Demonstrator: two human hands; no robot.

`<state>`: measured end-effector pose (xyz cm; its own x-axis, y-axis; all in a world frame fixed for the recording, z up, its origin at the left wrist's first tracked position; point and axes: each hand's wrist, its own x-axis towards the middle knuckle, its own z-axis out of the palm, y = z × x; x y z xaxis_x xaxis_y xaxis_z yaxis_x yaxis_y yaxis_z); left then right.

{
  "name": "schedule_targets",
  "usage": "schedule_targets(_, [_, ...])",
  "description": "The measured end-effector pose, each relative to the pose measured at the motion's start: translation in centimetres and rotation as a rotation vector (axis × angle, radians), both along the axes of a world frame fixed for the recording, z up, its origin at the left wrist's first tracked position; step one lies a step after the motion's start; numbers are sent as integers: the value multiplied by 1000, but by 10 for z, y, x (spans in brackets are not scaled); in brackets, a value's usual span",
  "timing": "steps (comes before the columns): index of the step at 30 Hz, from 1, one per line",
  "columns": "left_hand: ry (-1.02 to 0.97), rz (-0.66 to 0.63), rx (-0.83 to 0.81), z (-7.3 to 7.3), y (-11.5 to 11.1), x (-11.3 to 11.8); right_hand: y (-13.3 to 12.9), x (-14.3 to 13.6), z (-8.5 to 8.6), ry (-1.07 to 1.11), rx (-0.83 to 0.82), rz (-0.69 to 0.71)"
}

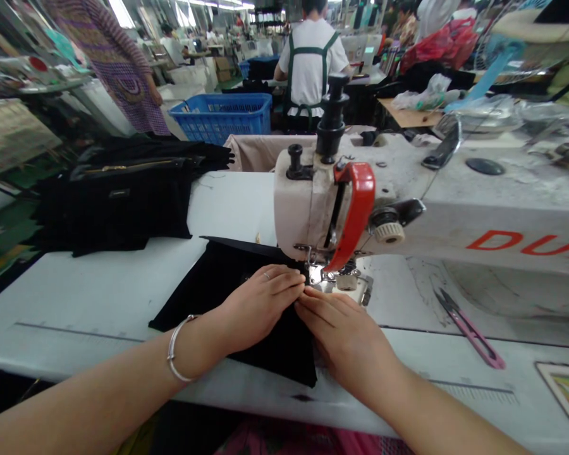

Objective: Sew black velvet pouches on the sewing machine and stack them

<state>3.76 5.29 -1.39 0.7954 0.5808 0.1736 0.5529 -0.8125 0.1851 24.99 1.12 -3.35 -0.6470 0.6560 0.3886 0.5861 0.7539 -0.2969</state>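
The left hand (pixel 258 303) and the right hand (pixel 344 332) lie flat, fingers together, pressing the black cloth (pixel 203 287) on the table (pixel 99 297) under the sewing machine (pixel 341 202) needle, lining up its edge, so feeding must be slow.

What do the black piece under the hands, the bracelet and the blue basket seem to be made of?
The black piece, pressed flat by the left hand and right hand, looks like soft matte fabric, perhaps velvet: it lies limp and reflects almost nothing. The bracelet seems polished metal, silvery with bright glints. The basket is likely moulded plastic: even blue colour, lattice walls.
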Motion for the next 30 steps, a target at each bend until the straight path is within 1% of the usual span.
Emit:
schedule_targets(2, [21, -2, -15, 1, -9, 1, -5, 9, 11, 5, -44, 52])
schedule_targets(4, [12, 18, -38, 1, -14, 1, -8, 24, 25, 30, -91, 58])
schedule_targets(6, [-9, 24, -60, 0, -14, 0, -8, 43, 36, -18, -133, -24])
schedule_targets(8, [-18, 22, -86, 1, -11, -1, -2, 60, 40, -146, -152, -104])
schedule_targets(10, [0, 23, -105, 5, -9, -1, 11, 67, 36, -218, -153, -130])
schedule_targets(12, [33, 20, -116, 11, -14, 0, 28, 61, 26, -190, -135, -169])
schedule_targets(15, [91, -4, -104, 19, -34, 1, 48, 41, 14, -75, -60, -301])
schedule_targets(17, [101, -9, -82, 20, -48, -1, 48, 31, 13, -45, -39, -328])
schedule_targets(18, [92, -8, -82, 20, -54, -2, 43, 28, 15, -37, -49, -307])
schedule_targets(20, [28, 7, -124, 19, -61, -6, 22, 26, 20, -16, -121, -209])
schedule_targets(22, [-90, 51, -228, 17, -63, -11, -6, 28, 25, 24, -243, -93])
schedule_targets(24, [-216, 112, -344, 15, -62, -15, -33, 27, 24, 58, -333, -39])
schedule_targets(25, [-267, 139, -389, 14, -61, -17, -44, 26, 22, 76, -349, -38])
schedule_targets(27, [-325, 181, -440, 12, -61, -19, -58, 22, 16, 121, -331, -66])
schedule_targets(30, [-357, 278, -460, 9, -64, -19, -64, 14, 8, 172, -255, -115])
